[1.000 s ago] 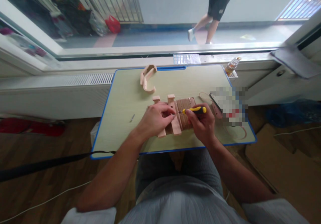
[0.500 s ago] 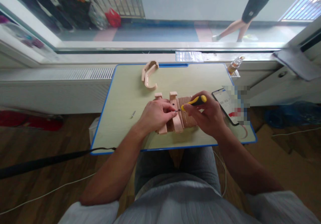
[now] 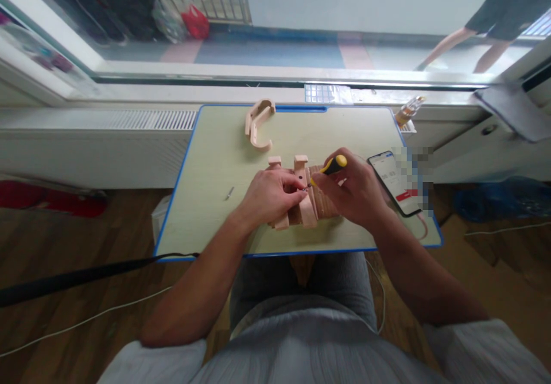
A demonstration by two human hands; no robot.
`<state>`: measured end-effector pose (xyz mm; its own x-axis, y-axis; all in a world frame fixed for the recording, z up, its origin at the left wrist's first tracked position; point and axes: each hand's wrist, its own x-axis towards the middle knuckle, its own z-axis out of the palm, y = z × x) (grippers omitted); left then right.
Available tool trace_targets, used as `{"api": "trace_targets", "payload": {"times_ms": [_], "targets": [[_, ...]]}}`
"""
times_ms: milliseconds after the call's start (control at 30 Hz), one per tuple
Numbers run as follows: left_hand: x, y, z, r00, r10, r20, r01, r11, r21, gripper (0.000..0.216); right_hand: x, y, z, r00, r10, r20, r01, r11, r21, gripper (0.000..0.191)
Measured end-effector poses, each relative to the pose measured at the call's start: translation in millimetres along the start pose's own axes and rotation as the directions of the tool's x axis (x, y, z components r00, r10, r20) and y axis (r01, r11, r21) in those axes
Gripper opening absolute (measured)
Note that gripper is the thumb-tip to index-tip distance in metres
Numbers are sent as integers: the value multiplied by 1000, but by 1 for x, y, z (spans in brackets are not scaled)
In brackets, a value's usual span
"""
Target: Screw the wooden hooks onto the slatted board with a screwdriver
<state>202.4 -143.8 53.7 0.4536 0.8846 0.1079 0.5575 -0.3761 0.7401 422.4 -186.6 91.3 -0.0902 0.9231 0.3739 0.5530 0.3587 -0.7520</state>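
On the small table lies a wooden assembly with pale cross-pieces and a brown ribbed part. My right hand grips a yellow-and-black screwdriver, its shaft slanting down to the left. The fingers of my left hand are pinched around a small screw at the screwdriver's tip, above a cross-piece. My left hand covers part of the assembly. Curved wooden pieces rest together near the far edge. To the left of my hands lies a small metal screw or bit.
A phone lies at the table's right side. Behind it, by the sill, is a clear bottle with amber contents. A black strap reaches the table's near left corner. People stand beyond the window.
The screwdriver's handle has tipped a little leftward and up, with its tip still at the screw. Outside the window, a person has moved right. The view has shifted slightly.
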Motion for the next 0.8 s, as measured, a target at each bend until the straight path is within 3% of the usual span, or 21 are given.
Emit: {"api": "trace_targets", "payload": {"times_ms": [200, 567, 800], "targets": [[0, -3, 1, 1000, -1, 21, 2, 1000, -30, 12, 3, 0, 0, 1000, 22, -2, -22, 999, -25, 26], [1, 2, -1, 999, -25, 33, 25, 1000, -3, 14, 14, -18, -7, 971, -90, 221, 131, 976, -175, 18], [2, -2, -1, 998, -2, 63, 2, 1000, -6, 16, 19, -19, 0, 967, -124, 224, 176, 958, -226, 26]]}}
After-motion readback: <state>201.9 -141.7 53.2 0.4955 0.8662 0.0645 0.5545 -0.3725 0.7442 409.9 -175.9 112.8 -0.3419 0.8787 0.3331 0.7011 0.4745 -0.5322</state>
